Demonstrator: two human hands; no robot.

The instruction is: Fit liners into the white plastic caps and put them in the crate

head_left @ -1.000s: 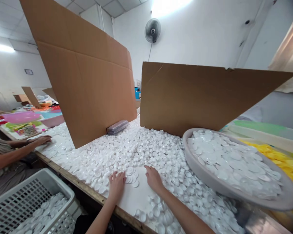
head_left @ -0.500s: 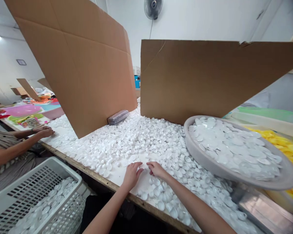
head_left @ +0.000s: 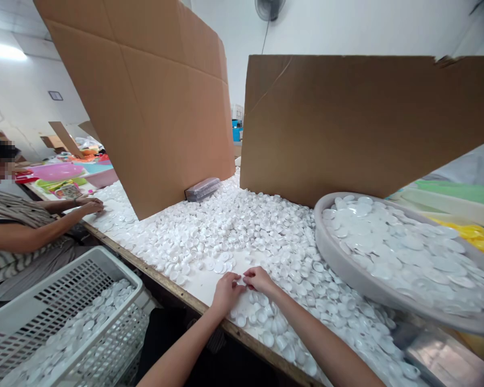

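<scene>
My left hand (head_left: 226, 290) and my right hand (head_left: 258, 279) meet fingertip to fingertip near the table's front edge. Both are curled in a pinch around a small white cap (head_left: 241, 280) between them. A deep spread of white plastic caps (head_left: 234, 231) covers the white tabletop (head_left: 204, 285) around and beyond the hands. More caps lie just under my right wrist. A wide grey basin (head_left: 339, 263) heaped with flat white lids (head_left: 395, 247) stands tilted at the right.
Two tall cardboard sheets (head_left: 153, 113) (head_left: 355, 123) wall off the back. A clear packet (head_left: 203, 188) lies at the left sheet's foot. A white slotted crate (head_left: 56, 317) holding caps stands at the lower left. Another person's arm (head_left: 44, 228) reaches onto the table. Yellow pieces (head_left: 478, 236) lie far right.
My hands, flat and apart on the table a second ago, have come together in a pinch over one cap. The view has dipped and shifted slightly.
</scene>
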